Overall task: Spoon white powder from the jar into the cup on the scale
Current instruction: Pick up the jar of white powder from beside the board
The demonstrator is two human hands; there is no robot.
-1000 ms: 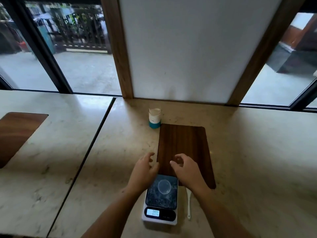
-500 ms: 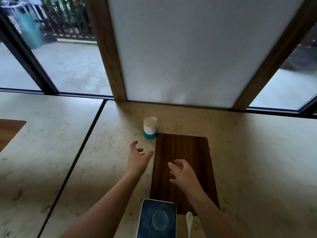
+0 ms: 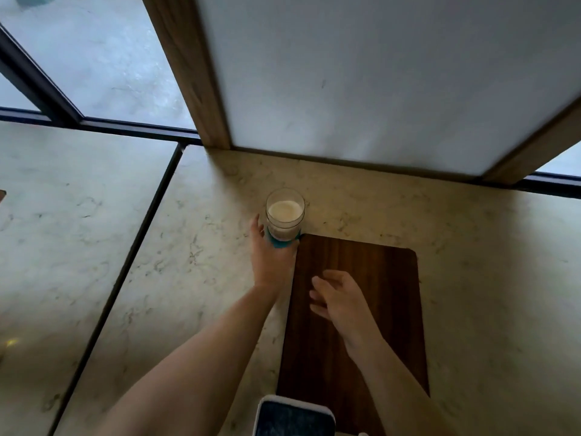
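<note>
A clear jar (image 3: 285,215) with a teal base, filled with white powder, stands on the marble counter at the far left corner of a dark wooden board (image 3: 371,297). My left hand (image 3: 269,256) wraps around the jar's lower part from the near side. Above the board hovers my right hand (image 3: 338,298), fingers loosely apart and holding nothing. The top of the scale (image 3: 294,416), white with a dark glass plate, shows at the bottom edge. No cup is in view, and the spoon is almost wholly out of frame.
The marble counter (image 3: 487,278) ends at a white wall panel (image 3: 377,83) framed in wood, close behind the jar. A dark seam (image 3: 135,256) divides the counter from another slab on the left. Windows flank the panel.
My left hand has reached forward and closed around the jar's base. The view has tilted forward, so the scale slid toward the bottom edge. My right hand stays over the board.
</note>
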